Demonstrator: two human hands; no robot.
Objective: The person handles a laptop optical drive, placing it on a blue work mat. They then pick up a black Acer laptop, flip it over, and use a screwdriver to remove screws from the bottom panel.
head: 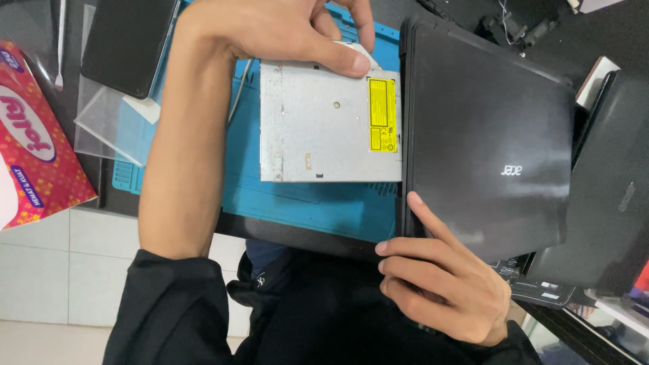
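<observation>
Silver drive [324, 125] pinched by the left hand [270, 30]; right hand [439, 284], fingers curled, braces the laptop [493, 135].

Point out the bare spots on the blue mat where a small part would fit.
The blue mat shows a bare strip between the silver drive and the mat's near edge, bordered by the left forearm and the black laptop. The far side is crowded: left hand on the drive, clear plastic sheets.
</observation>
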